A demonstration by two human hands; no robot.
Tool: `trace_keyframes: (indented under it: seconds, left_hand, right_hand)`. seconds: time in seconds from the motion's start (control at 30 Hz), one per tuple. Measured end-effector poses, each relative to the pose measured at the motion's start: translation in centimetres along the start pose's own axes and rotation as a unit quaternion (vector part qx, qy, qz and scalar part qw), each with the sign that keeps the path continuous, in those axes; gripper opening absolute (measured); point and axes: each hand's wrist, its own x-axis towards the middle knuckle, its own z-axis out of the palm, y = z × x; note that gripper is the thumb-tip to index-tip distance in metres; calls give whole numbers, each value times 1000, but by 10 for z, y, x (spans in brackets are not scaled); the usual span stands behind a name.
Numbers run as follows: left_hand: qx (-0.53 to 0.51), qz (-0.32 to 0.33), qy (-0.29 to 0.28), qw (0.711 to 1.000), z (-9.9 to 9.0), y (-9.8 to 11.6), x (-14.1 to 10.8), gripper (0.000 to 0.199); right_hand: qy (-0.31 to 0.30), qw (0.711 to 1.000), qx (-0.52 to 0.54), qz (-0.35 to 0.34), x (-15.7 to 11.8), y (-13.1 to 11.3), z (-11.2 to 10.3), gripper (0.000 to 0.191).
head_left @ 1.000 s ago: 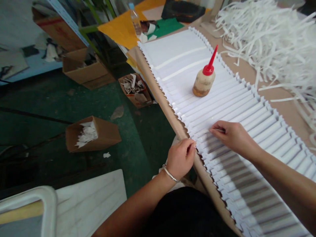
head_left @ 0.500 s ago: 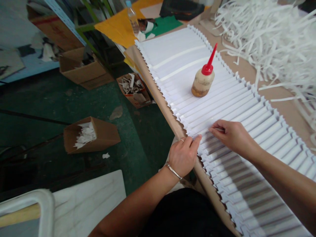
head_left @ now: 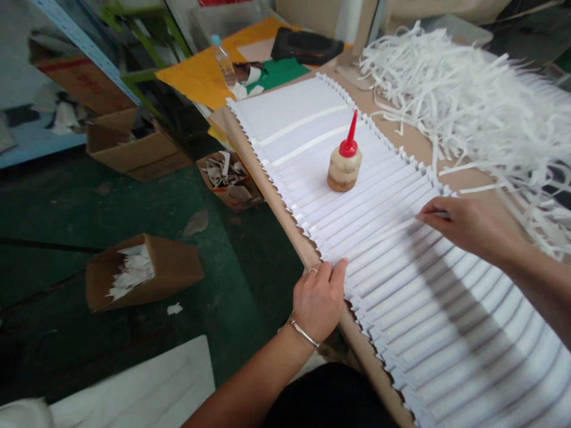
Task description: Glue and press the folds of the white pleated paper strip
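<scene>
My right hand (head_left: 464, 229) pinches a narrow white paper strip (head_left: 383, 236) near the right side of a long row of overlapping white sheets (head_left: 289, 110). The strip stretches across the sheets toward my left hand (head_left: 320, 297). That hand is closed, its fingertips bent down at the strip's left end by the sheets' jagged edge; its thumb is hidden. Past the hands, a squeeze bottle (head_left: 344, 169) with a red pointed nozzle stands upright on the sheets, brownish stuff inside. Two other strips (head_left: 303, 125) lie across the sheets farther up.
A large heap of loose white strips (head_left: 446, 89) covers the table's right side. Beyond the sheets are a plastic bottle (head_left: 223, 62), green paper (head_left: 285, 72) and a black item (head_left: 306, 46). Cardboard boxes with scraps (head_left: 176, 270) stand on the floor to the left.
My right hand has moved right, away from my left hand, drawing the strip out across the sheets. My left hand stays at the sheets' left edge. The view has shifted slightly.
</scene>
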Motion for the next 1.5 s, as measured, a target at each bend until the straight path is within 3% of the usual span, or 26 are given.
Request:
trace_keyframes:
  seconds: [0.2,0.63,0.8,1.03,1.17,1.5]
  left_hand:
    - [-1,4,5,1000,-3,0,2,41]
    - [-14,1,7,1000,-3,-2,2,40]
    - [-19,5,17,1000,0,-4,3,40]
    - [-20,9,38,999,2,-5,2,40]
    - [-29,14,48,998,2,-5,3,39]
    - [-27,21,50,998,3,-7,2,39]
  right_hand:
    - [32,999,-8,7,17,21,12,29]
    - [14,997,-57,44,24,15,27,27]
    - [12,998,-47,43,30,30,19,26]
    - [65,993,-30,91,38,71,-4,28]
    - [82,987,-16,136,42,79,1,29]
    - [94,986,-24,133,56,78,16,25]
